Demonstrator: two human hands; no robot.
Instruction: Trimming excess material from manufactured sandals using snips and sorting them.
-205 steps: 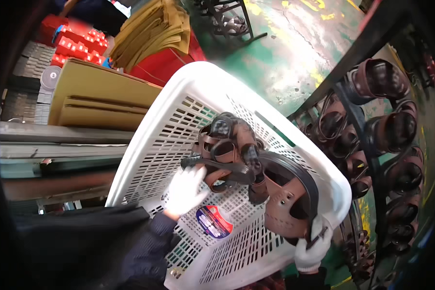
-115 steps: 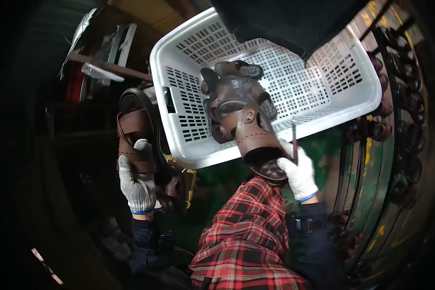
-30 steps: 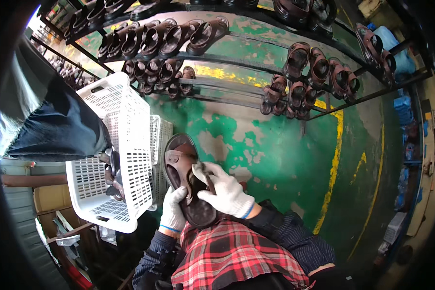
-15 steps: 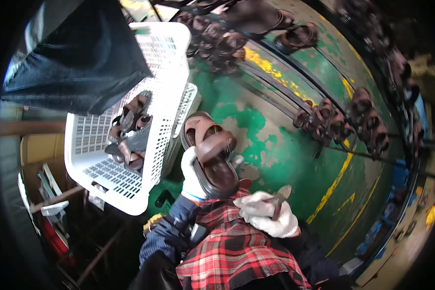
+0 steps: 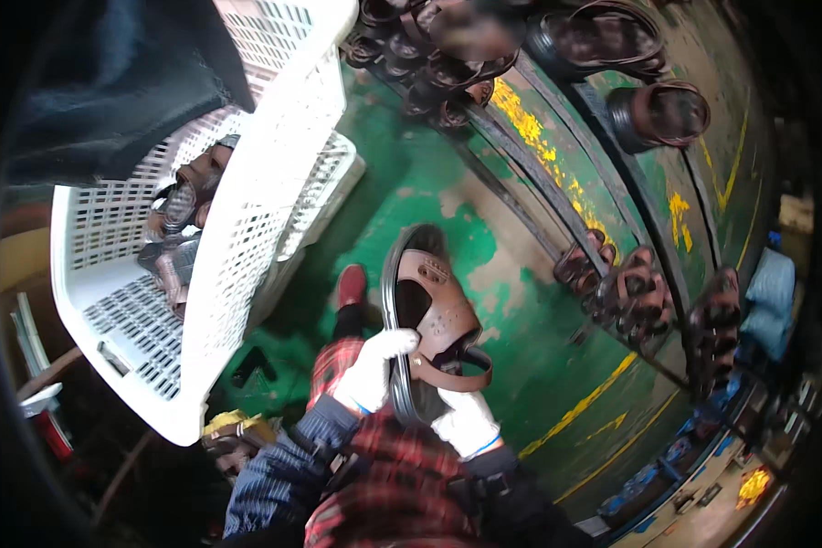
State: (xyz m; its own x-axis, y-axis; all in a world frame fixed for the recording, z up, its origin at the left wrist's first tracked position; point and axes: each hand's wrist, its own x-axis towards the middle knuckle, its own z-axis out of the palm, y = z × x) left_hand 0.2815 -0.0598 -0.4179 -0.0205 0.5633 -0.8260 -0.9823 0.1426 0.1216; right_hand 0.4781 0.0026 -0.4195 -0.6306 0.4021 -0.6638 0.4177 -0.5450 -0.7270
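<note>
A brown sandal (image 5: 440, 315) with a dark, thick sole stands tilted on its side in front of me, its toe pointing away. Small holes and a cutout mark its upper, and a strap loops out at the heel. My left hand (image 5: 374, 365), in a white glove, grips the sole edge with the thumb on the near side. Against the heel end, below the strap, is my right hand (image 5: 467, 423), also gloved; its fingertips are partly hidden by the sandal. A grey cloth seen earlier in that hand is not visible now.
At left, a white plastic basket (image 5: 247, 228) holds several brown sandals (image 5: 187, 196); a black sheet (image 5: 123, 91) hangs over it. Rack bars (image 5: 557, 183) carrying more sandals (image 5: 626, 288) run across the right. My red shoe (image 5: 352, 285) is on the green floor (image 5: 411, 196).
The sandal has turned onto its side, its strap now at the heel. My right hand has moved left to the sandal's heel. The view has shifted, and the basket appears larger.
</note>
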